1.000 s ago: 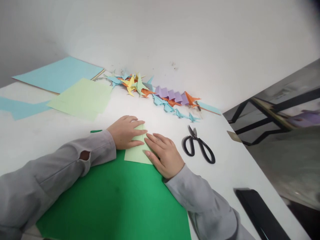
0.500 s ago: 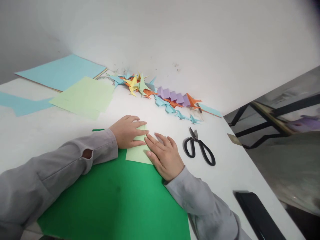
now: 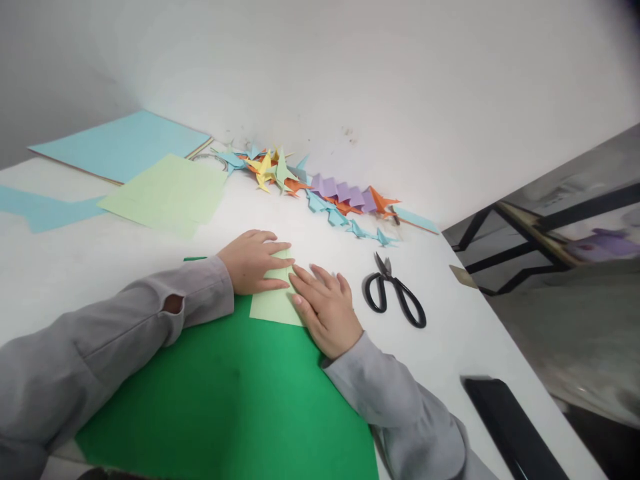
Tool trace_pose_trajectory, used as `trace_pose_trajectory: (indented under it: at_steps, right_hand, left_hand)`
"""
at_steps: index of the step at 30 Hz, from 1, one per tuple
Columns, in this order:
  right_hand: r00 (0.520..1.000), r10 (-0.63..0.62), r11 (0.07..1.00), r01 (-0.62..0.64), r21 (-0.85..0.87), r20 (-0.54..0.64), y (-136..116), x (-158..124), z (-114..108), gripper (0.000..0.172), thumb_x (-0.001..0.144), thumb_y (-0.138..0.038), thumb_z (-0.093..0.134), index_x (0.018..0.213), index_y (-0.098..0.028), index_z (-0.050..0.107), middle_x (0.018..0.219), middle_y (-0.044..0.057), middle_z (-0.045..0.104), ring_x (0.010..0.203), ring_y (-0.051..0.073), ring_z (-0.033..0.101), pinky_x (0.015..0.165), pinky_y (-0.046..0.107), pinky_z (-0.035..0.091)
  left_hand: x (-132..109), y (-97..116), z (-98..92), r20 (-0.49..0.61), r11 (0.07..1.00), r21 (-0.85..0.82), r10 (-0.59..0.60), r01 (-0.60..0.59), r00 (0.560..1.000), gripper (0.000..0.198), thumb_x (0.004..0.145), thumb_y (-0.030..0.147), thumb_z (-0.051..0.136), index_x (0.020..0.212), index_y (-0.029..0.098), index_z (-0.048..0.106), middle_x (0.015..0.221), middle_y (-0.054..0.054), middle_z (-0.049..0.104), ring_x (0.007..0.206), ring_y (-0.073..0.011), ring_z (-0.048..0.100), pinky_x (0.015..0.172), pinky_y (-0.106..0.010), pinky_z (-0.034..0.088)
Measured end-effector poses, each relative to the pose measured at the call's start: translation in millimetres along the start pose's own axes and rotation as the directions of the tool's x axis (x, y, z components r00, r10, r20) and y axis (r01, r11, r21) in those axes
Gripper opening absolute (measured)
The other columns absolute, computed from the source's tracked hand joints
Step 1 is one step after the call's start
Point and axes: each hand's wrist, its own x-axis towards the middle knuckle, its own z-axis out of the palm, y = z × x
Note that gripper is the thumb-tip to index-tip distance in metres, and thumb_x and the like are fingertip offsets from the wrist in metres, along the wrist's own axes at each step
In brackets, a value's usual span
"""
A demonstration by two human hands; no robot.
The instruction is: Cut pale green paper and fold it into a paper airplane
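Note:
A small pale green sheet of paper (image 3: 274, 307) lies flat across the far part of a large green sheet (image 3: 240, 393). From the left, my left hand (image 3: 253, 262) rests on the pale paper with its fingers stretched out and covers part of it. My right hand (image 3: 327, 310) lies flat over the paper's right side, fingers extended, its fingertips close to those of my left. Neither hand grips anything. The paper's right edge is hidden beneath my right hand.
Black-handled scissors (image 3: 395, 290) lie to the right, with a black flat object (image 3: 510, 427) nearer me. Folded paper cranes (image 3: 273, 170) and a purple zigzag-folded strip (image 3: 343, 193) sit along the wall. Pale green sheets (image 3: 167, 193) and blue paper (image 3: 125, 143) are at the left.
The view has shifted very slightly. Both hands stay on the pale green paper in nearly the same place.

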Motion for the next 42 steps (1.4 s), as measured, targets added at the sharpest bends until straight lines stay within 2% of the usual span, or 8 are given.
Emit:
trace_pose_trajectory:
  at_steps: [8, 19, 25, 35, 42]
  right_hand:
    - [0.998, -0.034, 0.999, 0.037, -0.040, 0.061, -0.3, 0.6, -0.9, 0.040, 0.095, -0.035, 0.029, 0.129, -0.024, 0.048, 0.136, 0.003, 0.048, 0.128, 0.031, 0.036, 0.099, 0.063, 0.024]
    - [0.997, -0.040, 0.994, 0.046, -0.097, 0.066, -5.1, 1.3, -1.7, 0.040, 0.095, -0.035, 0.030, 0.130, -0.024, 0.047, 0.137, 0.003, 0.047, 0.127, 0.030, 0.038, 0.100, 0.061, 0.023]
    - [0.997, -0.020, 0.998, 0.024, -0.056, 0.073, -6.0, 2.7, -1.3, 0.040, 0.096, -0.036, 0.029, 0.127, -0.025, 0.049, 0.137, 0.003, 0.047, 0.126, 0.028, 0.038, 0.100, 0.059, 0.024]
    - [0.998, -0.006, 1.000, 0.008, -0.026, 0.066, -5.8, 3.2, -1.0, 0.038, 0.094, -0.037, 0.034, 0.127, -0.026, 0.050, 0.136, 0.003, 0.048, 0.127, 0.028, 0.038, 0.101, 0.058, 0.024]
    - [0.998, -0.002, 1.000, 0.002, 0.006, 0.060, -5.9, 3.5, -0.3, 0.039, 0.094, -0.039, 0.035, 0.127, -0.025, 0.050, 0.136, 0.002, 0.048, 0.127, 0.028, 0.037, 0.101, 0.059, 0.023]
  left_hand:
    - [-0.4, -0.8, 2.2, -0.013, 1.000, -0.007, -0.009, 0.009, 1.000, 0.044, 0.082, 0.047, 0.052, 0.119, 0.024, 0.059, 0.133, -0.006, 0.052, 0.117, -0.0328, 0.046, 0.094, -0.048, 0.038]
    - [-0.7, -0.1, 1.3, -0.022, 1.000, -0.008, -0.006, 0.006, 1.000, 0.043, 0.083, 0.047, 0.051, 0.118, 0.024, 0.060, 0.132, -0.006, 0.053, 0.116, -0.0333, 0.047, 0.094, -0.049, 0.038]
    - [-0.4, -0.9, -1.6, 0.023, 1.000, -0.019, -0.002, 0.003, 1.000, 0.046, 0.084, 0.048, 0.048, 0.121, 0.023, 0.059, 0.134, -0.007, 0.051, 0.118, -0.0340, 0.046, 0.095, -0.049, 0.038]
    - [1.0, 1.6, -4.3, 0.056, 0.999, 0.032, -0.028, 0.026, 0.998, 0.058, 0.086, 0.047, 0.042, 0.128, 0.007, 0.048, 0.135, -0.012, 0.049, 0.119, -0.0313, 0.044, 0.098, -0.045, 0.036]
    - [0.4, 2.7, -4.7, 0.044, 0.993, 0.086, -0.089, 0.085, 0.995, 0.068, 0.084, 0.055, 0.039, 0.127, 0.003, 0.046, 0.138, -0.021, 0.043, 0.122, -0.0306, 0.042, 0.099, -0.042, 0.034]
